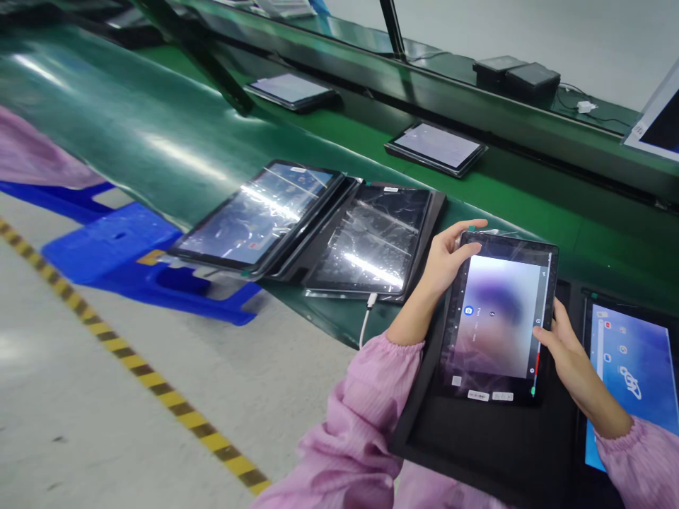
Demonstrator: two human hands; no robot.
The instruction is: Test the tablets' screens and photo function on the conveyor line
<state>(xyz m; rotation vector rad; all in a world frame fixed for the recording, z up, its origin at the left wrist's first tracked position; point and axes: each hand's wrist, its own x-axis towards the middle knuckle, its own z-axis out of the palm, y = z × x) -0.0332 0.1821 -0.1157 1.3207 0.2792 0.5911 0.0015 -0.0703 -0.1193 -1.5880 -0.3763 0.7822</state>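
I hold a black tablet [496, 325] upright-tilted over a black tray [477, 445], its screen lit with a camera view. My left hand [448, 258] grips the tablet's upper left edge, thumb on the screen corner. My right hand [567, 353] holds its right edge, thumb near the side of the screen. Both arms wear pink sleeves.
Two wrapped tablets [254, 215] [374, 240] lie on the green conveyor belt [132, 134], a white cable [366, 318] hanging from one. A lit tablet [634, 367] lies at right. More tablets [435, 147] [291, 90] sit farther back. Blue pallets [114, 244] stand on the floor at left.
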